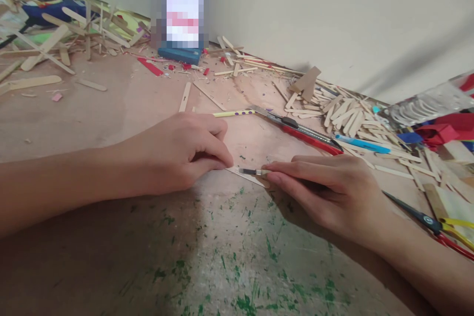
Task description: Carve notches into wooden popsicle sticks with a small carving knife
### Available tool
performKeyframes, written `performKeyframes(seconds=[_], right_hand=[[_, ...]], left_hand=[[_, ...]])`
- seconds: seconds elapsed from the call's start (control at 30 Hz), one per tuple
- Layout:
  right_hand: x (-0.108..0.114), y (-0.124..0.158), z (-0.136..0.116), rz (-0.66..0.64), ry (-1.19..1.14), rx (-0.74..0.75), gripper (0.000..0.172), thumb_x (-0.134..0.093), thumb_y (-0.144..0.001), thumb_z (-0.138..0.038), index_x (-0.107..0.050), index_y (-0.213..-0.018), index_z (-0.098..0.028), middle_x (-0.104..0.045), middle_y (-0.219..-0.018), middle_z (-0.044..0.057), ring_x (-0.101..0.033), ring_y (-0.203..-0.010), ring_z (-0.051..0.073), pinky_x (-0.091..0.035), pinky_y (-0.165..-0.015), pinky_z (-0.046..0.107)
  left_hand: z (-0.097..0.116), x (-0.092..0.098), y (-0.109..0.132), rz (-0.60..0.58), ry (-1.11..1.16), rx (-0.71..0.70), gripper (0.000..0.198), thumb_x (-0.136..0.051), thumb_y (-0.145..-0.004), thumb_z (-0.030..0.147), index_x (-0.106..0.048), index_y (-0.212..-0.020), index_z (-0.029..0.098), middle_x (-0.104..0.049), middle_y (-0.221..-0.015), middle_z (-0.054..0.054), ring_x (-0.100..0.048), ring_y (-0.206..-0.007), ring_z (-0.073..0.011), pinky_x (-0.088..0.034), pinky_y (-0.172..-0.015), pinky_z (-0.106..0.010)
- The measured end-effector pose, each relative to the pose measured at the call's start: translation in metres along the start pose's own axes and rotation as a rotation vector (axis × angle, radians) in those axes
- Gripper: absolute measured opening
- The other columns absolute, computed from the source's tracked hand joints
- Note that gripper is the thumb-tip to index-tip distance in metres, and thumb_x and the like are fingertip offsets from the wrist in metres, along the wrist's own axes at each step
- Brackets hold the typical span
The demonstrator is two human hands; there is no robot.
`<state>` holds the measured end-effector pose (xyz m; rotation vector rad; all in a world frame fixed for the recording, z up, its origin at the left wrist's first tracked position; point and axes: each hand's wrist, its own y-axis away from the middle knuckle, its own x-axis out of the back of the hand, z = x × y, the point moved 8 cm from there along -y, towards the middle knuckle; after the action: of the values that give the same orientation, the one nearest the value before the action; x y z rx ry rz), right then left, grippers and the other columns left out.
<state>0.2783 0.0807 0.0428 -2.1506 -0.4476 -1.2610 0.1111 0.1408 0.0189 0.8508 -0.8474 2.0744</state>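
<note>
My left hand pinches one end of a thin wooden stick that lies slanted on the table. From the right, my right hand is closed round a small tool with a dark tip, which meets the stick's upper face; most of its handle is hidden by my fingers. Beyond my hands, a red and grey box cutter lies beside a yellow pencil with purple dots.
Piled craft sticks and a light blue pen lie back right. Scissors rest at the right. More loose sticks clutter the back left. A blurred upright screen stands on a blue block by the wall.
</note>
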Motion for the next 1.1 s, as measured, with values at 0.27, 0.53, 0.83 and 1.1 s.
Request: performKeyframes(seconds=[0.27,0.53,0.83,1.1], right_hand=[[0.0021,-0.0019,-0.0017,0.004,0.029,0.01,0.011,-0.071,-0.104,-0.019,-0.081,-0.103,-0.014,-0.07,-0.069,-0.003,-0.056,-0.054,0.004,-0.04,-0.05,0.022],[0.0029,0.0006,-0.0025,0.002,0.043,0.012,0.011,-0.071,-0.104,-0.021,-0.081,-0.103,-0.015,-0.071,-0.069,-0.003,-0.056,-0.053,0.005,-0.04,-0.049,0.022],[0.0014,-0.0034,-0.0007,-0.002,0.012,-0.006,0.012,-0.07,-0.105,-0.022,-0.081,-0.103,-0.018,-0.073,-0.07,-0.001,-0.06,-0.054,0.008,-0.044,-0.049,0.025],[-0.0003,-0.0003,-0.0018,0.013,0.03,0.012,0.012,-0.07,-0.104,-0.02,-0.082,-0.104,-0.016,-0.072,-0.07,-0.002,-0.059,-0.055,0.005,-0.042,-0.05,0.022]], left_hand=[[-0.0029,-0.0001,-0.001,0.0,0.002,0.015,0.029,-0.063,-0.101,0.016,-0.089,-0.095,0.029,-0.068,-0.084,0.0,-0.063,-0.076,-0.0119,-0.043,-0.069,-0.026],[-0.0011,-0.0007,-0.0018,-0.018,0.006,0.028,0.031,-0.062,-0.102,0.017,-0.088,-0.094,0.03,-0.068,-0.084,0.0,-0.062,-0.075,-0.0121,-0.042,-0.07,-0.026],[-0.0041,-0.0021,-0.0024,-0.025,0.024,0.041,0.031,-0.059,-0.102,0.022,-0.088,-0.096,0.031,-0.07,-0.085,-0.001,-0.063,-0.075,-0.0139,-0.044,-0.069,-0.028],[-0.0037,-0.0022,-0.0006,-0.028,0.032,0.037,0.031,-0.059,-0.103,0.021,-0.089,-0.097,0.031,-0.068,-0.084,-0.001,-0.063,-0.075,-0.0127,-0.043,-0.068,-0.027]])
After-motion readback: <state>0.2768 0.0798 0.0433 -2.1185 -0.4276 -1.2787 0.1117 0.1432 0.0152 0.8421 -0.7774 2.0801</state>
